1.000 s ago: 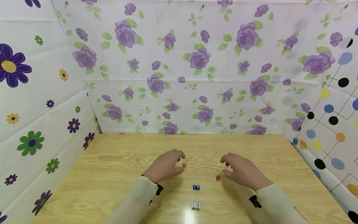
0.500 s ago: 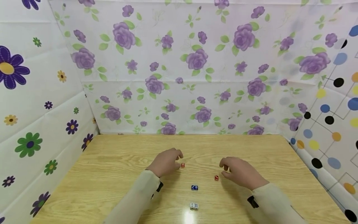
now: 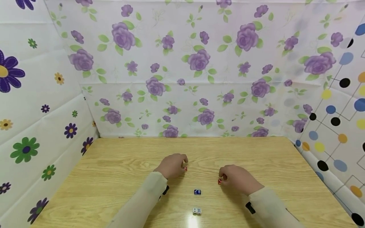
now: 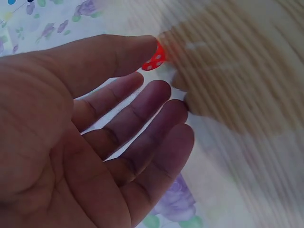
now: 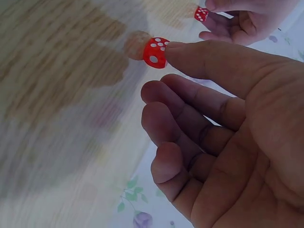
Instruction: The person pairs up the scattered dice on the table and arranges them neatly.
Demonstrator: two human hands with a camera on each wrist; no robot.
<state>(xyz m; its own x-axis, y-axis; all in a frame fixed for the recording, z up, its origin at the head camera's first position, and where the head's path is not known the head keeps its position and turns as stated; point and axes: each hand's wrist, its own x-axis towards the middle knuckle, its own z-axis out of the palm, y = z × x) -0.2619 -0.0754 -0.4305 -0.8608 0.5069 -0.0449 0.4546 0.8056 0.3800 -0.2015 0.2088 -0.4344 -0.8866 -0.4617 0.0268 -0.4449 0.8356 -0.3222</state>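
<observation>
Near the middle of the wooden table, my left hand [image 3: 171, 166] is at a red die [image 3: 185, 169]. In the left wrist view its thumb tip covers part of that die [image 4: 154, 57], and its bent fingers stay apart from the die. To the right and closer, my right hand [image 3: 239, 178] is at a second red die [image 3: 219, 181]. The right wrist view has the thumb tip against this die [image 5: 156, 52], with the loosely curled fingers below it and a gap between. Whether either thumb presses on its die, I cannot tell.
Two blue dice [image 3: 197, 192] sit side by side on the wooden table [image 3: 125, 161], between my forearms. Nearer the front are two white dice [image 3: 197, 211], also side by side. Patterned cloth [image 3: 182, 82] walls the table at the back and both sides.
My right hand has moved left and its thumb has come up to its red die. The left hand has shifted slightly right, closer to its own. The dice look unmoved on the table.
</observation>
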